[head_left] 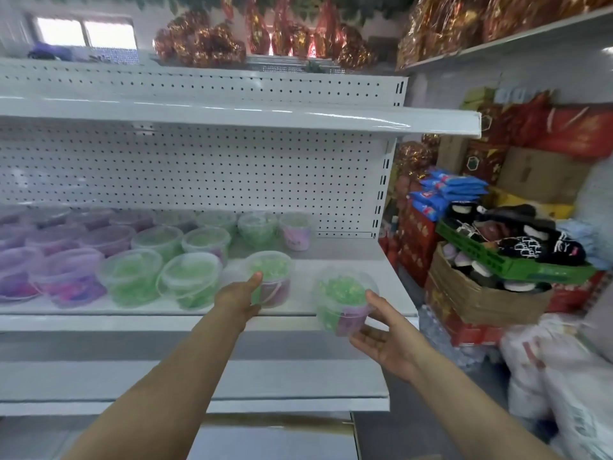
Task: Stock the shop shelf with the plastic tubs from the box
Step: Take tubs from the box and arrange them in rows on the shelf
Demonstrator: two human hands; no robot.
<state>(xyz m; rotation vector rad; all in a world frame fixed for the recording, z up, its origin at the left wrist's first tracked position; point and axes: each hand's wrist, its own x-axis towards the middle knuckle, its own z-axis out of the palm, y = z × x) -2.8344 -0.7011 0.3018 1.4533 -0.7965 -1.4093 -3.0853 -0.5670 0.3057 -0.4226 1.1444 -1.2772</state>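
Evidently mid-placement, the left hand [239, 295] gripped a green tub [270, 277] on the shelf [391, 293], while the right hand [381, 340] clasped another tub [343, 300] at its front edge, needing setting down.

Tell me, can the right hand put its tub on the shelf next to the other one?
Probably yes. The right hand holds its tub at the shelf edge, and the spot right of the left hand's tub looks bare.

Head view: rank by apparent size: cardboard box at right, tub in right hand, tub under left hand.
1. cardboard box
2. and 3. tub in right hand and tub under left hand: look alike; the first is nearer the camera, so unranked.
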